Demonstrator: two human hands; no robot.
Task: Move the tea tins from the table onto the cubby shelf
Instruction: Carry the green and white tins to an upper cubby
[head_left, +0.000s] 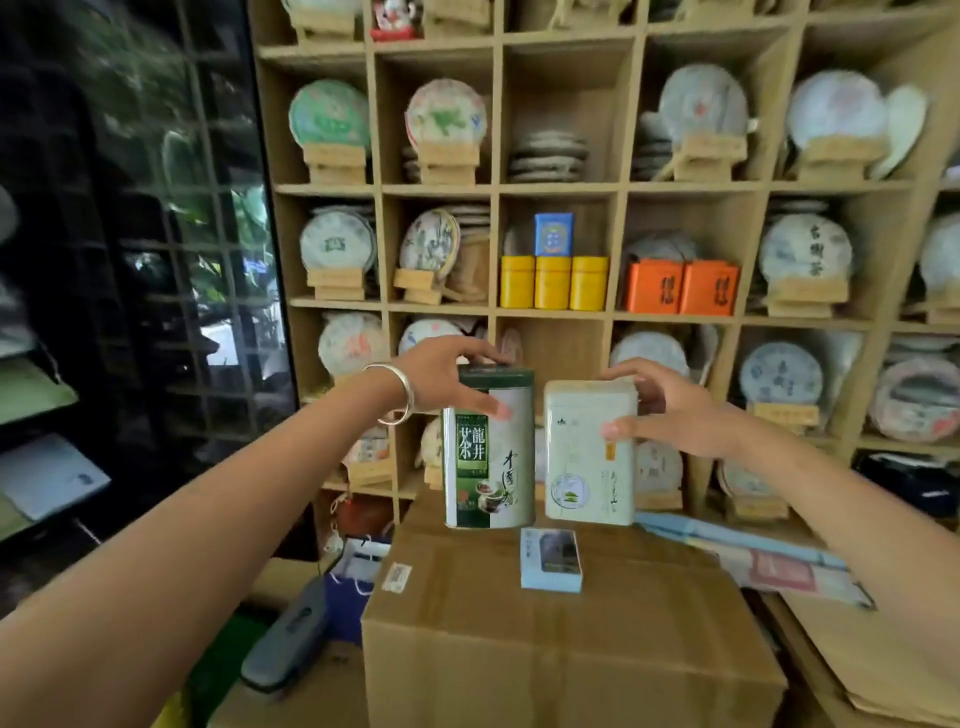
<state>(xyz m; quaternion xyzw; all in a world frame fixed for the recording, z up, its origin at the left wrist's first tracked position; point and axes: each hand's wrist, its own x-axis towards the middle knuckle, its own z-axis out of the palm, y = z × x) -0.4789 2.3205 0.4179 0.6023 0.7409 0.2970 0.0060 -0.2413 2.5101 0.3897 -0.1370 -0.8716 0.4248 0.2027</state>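
Head view, left hand (441, 376) gripping green tin (489, 449)

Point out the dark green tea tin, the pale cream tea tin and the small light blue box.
dark green tea tin (488, 452): head view, front label.
pale cream tea tin (587, 457): head view, front face.
small light blue box (551, 560): head view, top face.

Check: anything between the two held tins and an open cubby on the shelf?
Nothing visible. The left hand holds the green tin and the right hand the pale tin, both in the air before the shelf; the cubby behind them looks mostly open.
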